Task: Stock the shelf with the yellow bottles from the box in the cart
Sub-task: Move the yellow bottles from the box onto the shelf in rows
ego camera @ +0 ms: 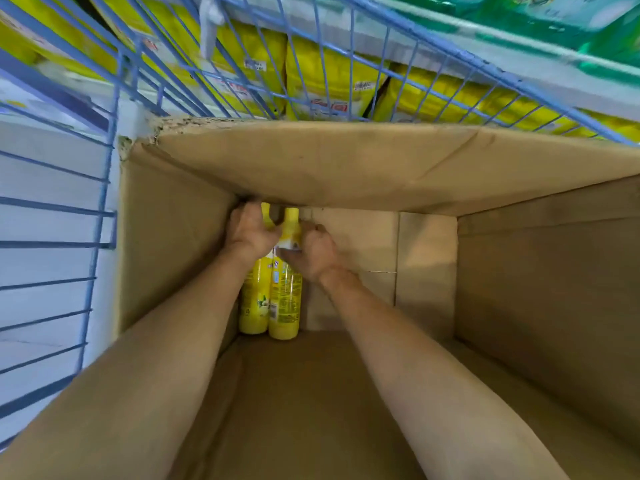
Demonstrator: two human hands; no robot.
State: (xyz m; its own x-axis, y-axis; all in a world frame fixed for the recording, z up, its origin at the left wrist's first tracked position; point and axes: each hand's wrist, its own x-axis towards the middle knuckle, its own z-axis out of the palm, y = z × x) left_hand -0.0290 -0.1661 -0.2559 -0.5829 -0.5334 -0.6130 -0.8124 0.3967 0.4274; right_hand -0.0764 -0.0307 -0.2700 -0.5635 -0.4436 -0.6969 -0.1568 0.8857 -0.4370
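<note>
Deep in the box [519,306], my left hand [251,232] and right hand [317,251] each curl around a bottle [284,299] lying in its left corner; a flap [346,161] overhangs them, cart [104,188] wires around

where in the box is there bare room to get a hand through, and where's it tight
Free: the bare box floor right of the two yellow bottles, across to the right wall. Crowded: the far-left corner, where the bottles lie side by side against the left wall, with the left hand and right hand on their necks under the overhanging flap.
</note>
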